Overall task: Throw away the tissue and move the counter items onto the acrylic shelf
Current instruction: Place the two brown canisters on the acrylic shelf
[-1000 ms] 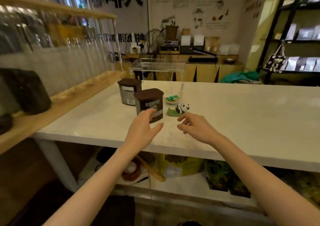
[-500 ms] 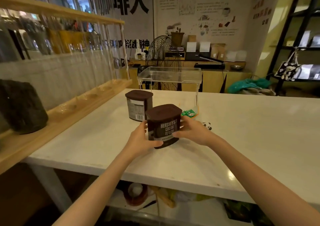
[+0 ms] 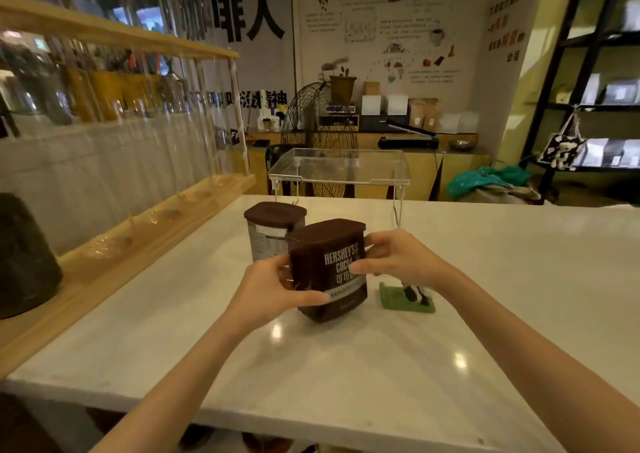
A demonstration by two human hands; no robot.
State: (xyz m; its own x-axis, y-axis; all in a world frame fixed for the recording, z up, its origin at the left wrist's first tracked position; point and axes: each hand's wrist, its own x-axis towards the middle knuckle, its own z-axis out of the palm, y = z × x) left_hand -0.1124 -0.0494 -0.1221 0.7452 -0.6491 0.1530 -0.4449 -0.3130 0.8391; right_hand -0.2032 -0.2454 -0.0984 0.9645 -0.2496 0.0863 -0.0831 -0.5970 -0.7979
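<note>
A dark brown cocoa tin (image 3: 325, 269) is held tilted just above the white counter (image 3: 381, 366), with my left hand (image 3: 273, 289) on its left side and my right hand (image 3: 398, 262) on its right. A second cocoa tin (image 3: 268, 229) stands behind it, its grey label facing me. The clear acrylic shelf (image 3: 341, 165) stands at the counter's far edge, its top bare. A panda figure on a green base (image 3: 407, 300) sits right of the held tin, mostly hidden by my right wrist. No tissue is in view.
A wooden rack with glass tubes (image 3: 138, 161) runs along the counter's left side. A dark rounded object (image 3: 24, 258) sits on its near end. Behind the counter are a fan (image 3: 318, 140), a wooden sideboard and a black shelving unit (image 3: 588, 88).
Both hands went from hovering near the front cocoa tin to gripping it, and the tin has lifted and tilted. The view has moved closer, and the small bowl is now hidden.
</note>
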